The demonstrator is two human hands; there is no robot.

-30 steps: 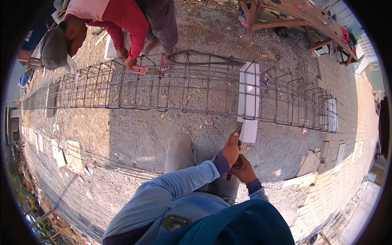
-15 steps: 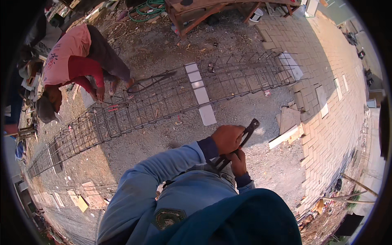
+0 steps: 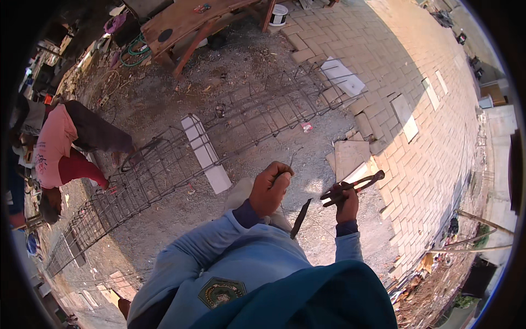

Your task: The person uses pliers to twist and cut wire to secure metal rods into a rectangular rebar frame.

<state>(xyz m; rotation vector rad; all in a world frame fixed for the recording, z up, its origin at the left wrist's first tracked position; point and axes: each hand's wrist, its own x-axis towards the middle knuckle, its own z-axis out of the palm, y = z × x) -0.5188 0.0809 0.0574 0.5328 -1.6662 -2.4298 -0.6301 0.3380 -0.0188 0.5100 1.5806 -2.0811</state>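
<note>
My left hand (image 3: 269, 189) is closed in front of my body, with a thin tie wire (image 3: 293, 158) sticking up from its fingertips. To its right, my right hand (image 3: 347, 206) grips a pair of dark metal pincers (image 3: 368, 181) around the handles. The jaws point right, away from my left hand. A dark, flat strip (image 3: 300, 219) hangs at my waist between the hands; what it is I cannot make out. Beyond my hands a long rebar cage (image 3: 159, 196) runs across the ground, apart from both hands.
A white-faced block (image 3: 206, 156) lies across the cage's middle, and a white slab (image 3: 342, 77) lies at its far right end. A co-worker (image 3: 57, 145) bends over the cage at left. Broken slabs (image 3: 349, 158) border the paving (image 3: 433, 181). A wooden table (image 3: 189, 19) stands behind.
My hands have separated: the right has moved right with the pincers, the left slightly left with a wire now showing. The view has shifted right, and a foot has come into sight.
</note>
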